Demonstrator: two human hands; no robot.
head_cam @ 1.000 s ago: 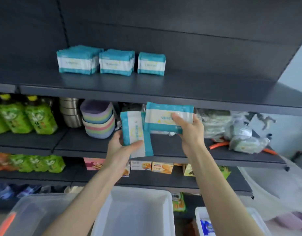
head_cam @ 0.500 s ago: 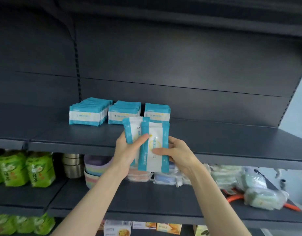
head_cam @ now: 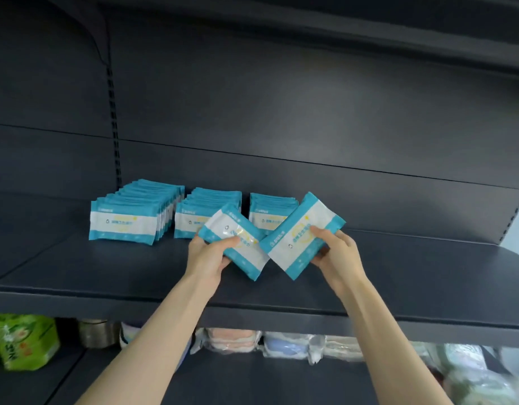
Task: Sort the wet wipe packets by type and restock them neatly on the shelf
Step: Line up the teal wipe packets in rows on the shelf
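Three rows of teal-and-white wet wipe packets stand on the dark shelf (head_cam: 398, 276): a long left row (head_cam: 126, 222), a middle row (head_cam: 194, 217) and a short right row (head_cam: 267, 213). My left hand (head_cam: 208, 260) grips one tilted packet (head_cam: 240, 249) above the shelf, in front of the middle row. My right hand (head_cam: 337, 255) grips another tilted packet (head_cam: 296, 238) in front of the right row. The two held packets nearly meet at their lower corners.
To the right of the rows the shelf surface is bare up to its upright (head_cam: 512, 214). On the shelf below lie green pouches (head_cam: 21, 343), a metal pot (head_cam: 94, 331) and clear-wrapped bundles (head_cam: 284, 344). Another shelf board hangs overhead.
Both hands have risen to the wet wipe shelf and moved apart. The two packets, held upright side by side before, now tilt away from each other.
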